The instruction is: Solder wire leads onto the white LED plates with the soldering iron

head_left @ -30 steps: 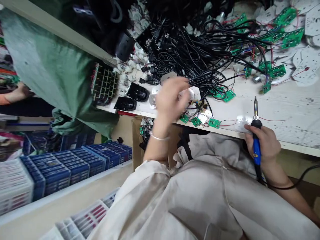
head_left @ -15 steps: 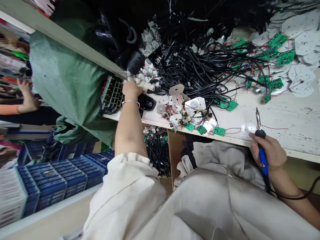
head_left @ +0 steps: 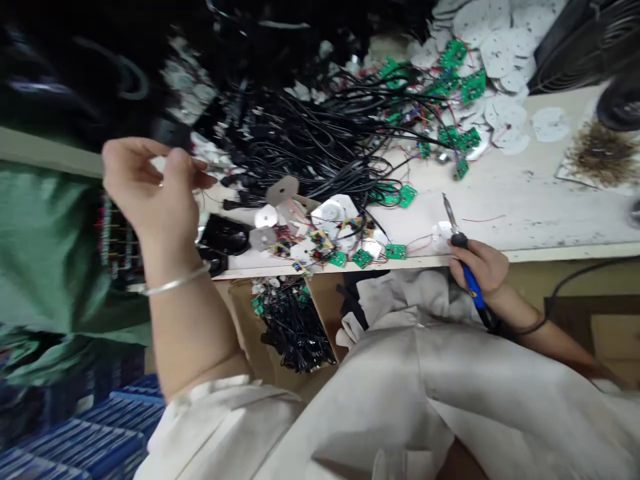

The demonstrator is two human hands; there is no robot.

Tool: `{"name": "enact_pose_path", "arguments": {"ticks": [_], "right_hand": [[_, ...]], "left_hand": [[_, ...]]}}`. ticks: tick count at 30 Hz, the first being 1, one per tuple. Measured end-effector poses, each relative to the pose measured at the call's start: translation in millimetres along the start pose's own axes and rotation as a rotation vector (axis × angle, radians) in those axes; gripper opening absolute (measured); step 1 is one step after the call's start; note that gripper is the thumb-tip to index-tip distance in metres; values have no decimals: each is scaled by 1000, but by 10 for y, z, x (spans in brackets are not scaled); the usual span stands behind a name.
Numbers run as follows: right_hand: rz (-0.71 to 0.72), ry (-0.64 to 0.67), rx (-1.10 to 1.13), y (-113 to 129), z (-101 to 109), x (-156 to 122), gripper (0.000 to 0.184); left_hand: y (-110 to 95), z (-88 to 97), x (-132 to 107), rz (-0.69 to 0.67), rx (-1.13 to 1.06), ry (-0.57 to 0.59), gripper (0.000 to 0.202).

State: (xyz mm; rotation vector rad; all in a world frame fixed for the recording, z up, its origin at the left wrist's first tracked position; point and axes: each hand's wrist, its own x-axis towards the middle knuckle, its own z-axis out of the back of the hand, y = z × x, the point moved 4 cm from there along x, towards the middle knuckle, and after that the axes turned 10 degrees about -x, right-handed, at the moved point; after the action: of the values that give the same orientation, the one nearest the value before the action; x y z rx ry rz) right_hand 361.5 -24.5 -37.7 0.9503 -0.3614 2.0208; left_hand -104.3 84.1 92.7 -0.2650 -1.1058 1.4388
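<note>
My left hand (head_left: pixel 150 187) is raised and blurred above the bench's left end, with thumb and fingers pinched on a small white part (head_left: pixel 159 163). Below it lies a black plastic housing (head_left: pixel 223 235). My right hand (head_left: pixel 475 265) grips a blue-handled soldering iron (head_left: pixel 469 282). The iron's tip points up the bench, close above a white round board (head_left: pixel 441 235) with thin wires attached. Small green circuit boards (head_left: pixel 395 251) lie along the front edge, left of that hand.
A dense tangle of black cables (head_left: pixel 310 143) spreads across the bench. Stacked white perforated discs (head_left: pixel 500 57) and a brown pile of clippings (head_left: pixel 600 153) lie beyond. A cardboard box (head_left: pixel 293 327) of wired parts sits below the edge, with green cloth (head_left: pixel 45 267) at left.
My left hand has left the white parts at the bench's far end and lifted, pinching a small piece. The view has turned, bringing more of the bench's right end in. The iron stays in my right hand.
</note>
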Motion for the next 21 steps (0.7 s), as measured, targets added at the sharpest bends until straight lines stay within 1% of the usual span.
{"name": "enact_pose_path", "arguments": {"ticks": [2, 3, 4, 5, 6, 7, 8, 9, 10, 12, 13, 15, 18, 21], "right_hand": [[-21, -8, -12, 1, -17, 10, 16], [-41, -3, -32, -3, -28, 12, 16], [-65, 2, -49, -10, -36, 13, 16], [-87, 3, -58, -15, -41, 14, 17], [-102, -2, -58, -18, -42, 15, 19], [-110, -13, -48, -19, -40, 18, 20], [-109, -28, -30, -17, -35, 22, 22], [-103, -45, -15, -13, -30, 29, 22], [-98, -60, -9, -11, -26, 36, 22], [-96, -73, -17, -9, -24, 53, 19], [-97, -77, -22, -9, -25, 61, 18], [-104, -82, -22, -10, -25, 74, 17], [-108, -89, -13, -11, -17, 84, 17], [-110, -67, -15, -13, -17, 79, 18]], "left_hand": [[-506, -392, -347, -44, -186, 89, 30], [-712, -633, -532, -18, -264, 187, 27], [-870, -905, -719, 58, -375, 329, 30], [-980, -1173, -893, 153, -492, 445, 36], [-1048, -1420, -1041, 236, -577, 519, 39], [-1088, -1642, -1158, 273, -620, 574, 39], [-1096, -1820, -1237, 278, -627, 579, 38], [-1083, -1953, -1281, 255, -588, 544, 36], [-1064, -2045, -1303, 204, -516, 493, 33], [-1037, -2139, -1309, 63, -318, 402, 26], [-1034, -2165, -1308, -11, -213, 389, 24], [-1024, -2202, -1307, -116, -14, 417, 21], [-976, -2209, -1307, -153, 232, 458, 17], [-961, -2167, -1318, -182, 321, 468, 20]]}}
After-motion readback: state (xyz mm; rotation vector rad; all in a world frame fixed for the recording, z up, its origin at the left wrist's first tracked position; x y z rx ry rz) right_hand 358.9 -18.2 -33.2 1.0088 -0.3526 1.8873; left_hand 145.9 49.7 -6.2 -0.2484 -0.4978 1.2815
